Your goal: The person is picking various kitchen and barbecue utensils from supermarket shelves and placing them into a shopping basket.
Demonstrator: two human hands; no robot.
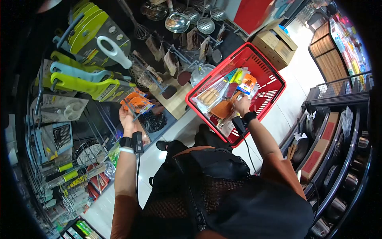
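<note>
My left hand (126,119) is at the display rack, fingers closed at the edge of an orange packaged item (137,102) with a blue and white label, hanging on a metal hook. What the package contains is too small to tell. My right hand (242,105) reaches down into a red shopping basket (235,140), fingers curled among the goods; what they grip is hidden. Just above those fingers lies a similar orange package (248,82). Also in the basket are a clear pack of wooden-handled utensils (210,95), a brown flat item (221,109) and a lime-green item (238,75).
Green-handled utensils (91,85) hang on hooks at the left, with metal ladles and skimmers (178,22) at the top. A black plastic bag (154,121) is below the orange packages. A cardboard box (275,44) stands behind the basket; pan shelves (350,139) line the right.
</note>
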